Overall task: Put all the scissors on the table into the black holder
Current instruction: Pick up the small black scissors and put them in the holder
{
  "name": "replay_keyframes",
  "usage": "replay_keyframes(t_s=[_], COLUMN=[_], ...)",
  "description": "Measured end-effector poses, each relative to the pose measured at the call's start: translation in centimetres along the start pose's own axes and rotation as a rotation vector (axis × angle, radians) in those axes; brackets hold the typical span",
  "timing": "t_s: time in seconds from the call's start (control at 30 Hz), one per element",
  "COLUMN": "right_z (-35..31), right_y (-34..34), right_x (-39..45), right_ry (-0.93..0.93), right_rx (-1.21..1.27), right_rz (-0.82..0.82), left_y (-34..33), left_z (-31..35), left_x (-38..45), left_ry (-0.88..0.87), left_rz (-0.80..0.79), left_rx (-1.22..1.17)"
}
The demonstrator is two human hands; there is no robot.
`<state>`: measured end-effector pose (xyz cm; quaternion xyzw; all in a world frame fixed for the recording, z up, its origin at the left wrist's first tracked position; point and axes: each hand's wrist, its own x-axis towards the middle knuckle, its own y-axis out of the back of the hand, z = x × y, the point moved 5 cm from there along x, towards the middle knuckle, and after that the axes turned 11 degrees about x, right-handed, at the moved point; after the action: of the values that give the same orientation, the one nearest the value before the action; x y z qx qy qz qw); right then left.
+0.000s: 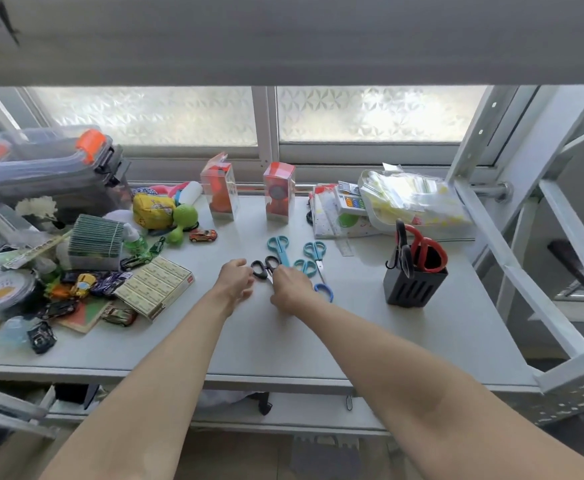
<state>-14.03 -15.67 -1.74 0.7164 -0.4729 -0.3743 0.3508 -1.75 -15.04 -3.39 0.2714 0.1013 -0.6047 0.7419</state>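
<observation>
Holder (pixel 412 289) at 3 o'clock has two scissors (pixel 425 247); several remain on the counter (pixel 318 341). Right hand (pixel 290 287) pinches black scissors (pixel 264 266); left hand (pixel 237 278) fingers (pixel 247 271) loosely apart.

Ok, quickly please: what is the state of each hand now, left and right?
Left hand: fingertips at the black scissors; whether it grips them cannot be told.
Right hand: pinches the black scissors.
</observation>
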Motion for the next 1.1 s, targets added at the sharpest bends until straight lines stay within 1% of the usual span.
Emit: replay_keyframes(t_s=[0.13, 0.2, 0.3, 0.43, 0.6, 0.7, 0.8, 0.9, 0.97, 1.03, 1.1], right_z=[0.6, 0.8, 1.1, 3.1, 7.0, 10.5, 13.5, 15.9, 16.9, 17.5, 17.8], right_y=[-0.4, -0.5, 0.0, 1.6, 4.6, 6.5, 8.9, 12.4, 14.9, 17.1, 18.7], right_x=[-1.7, -3.1, -5.7, -9.2, -13.7, -16.3, -18.9, -21.1, -22.0, -21.9, -20.6], right_ry=[-0.015, 0.005, 0.058, 0.052, 0.078, 0.057, 0.048, 0.041, 0.06, 0.089, 0.107], right_rx=[0.117, 0.18, 0.248, 0.32, 0.456, 0.502, 0.582, 0.663, 0.748, 0.867, 0.932], right_rz=[-0.002, 0.033, 0.101, 0.258, 0.45, 0.617, 0.811, 1.003, 1.12, 1.173, 1.132], left_y=[0.6, 0.6, 0.2, -2.0, -7.4, -10.8, -13.6, -15.9, -17.3, -18.6, -19.6], left_z=[-0.7, -0.8, 0.2, 2.4, 5.8, 7.3, 8.3, 8.1, 7.7, 7.3, 7.2], left_x=[-0.7, -1.4, -3.7, -7.4, -12.5, -14.0, -14.0, -12.7, -11.6, -10.5, -9.7], left_ry=[-0.019, -0.045, -0.137, -0.267, -0.433, -0.525, -0.577, -0.538, -0.508, -0.502, -0.522], left_rz=[-0.059, -0.068, -0.07, -0.149, -0.344, -0.446, -0.41, -0.33, -0.31, -0.304, -0.287], left_rx=[-0.011, -0.023, -0.021, 0.062, 0.304, 0.418, 0.438, 0.46, 0.467, 0.459, 0.459])
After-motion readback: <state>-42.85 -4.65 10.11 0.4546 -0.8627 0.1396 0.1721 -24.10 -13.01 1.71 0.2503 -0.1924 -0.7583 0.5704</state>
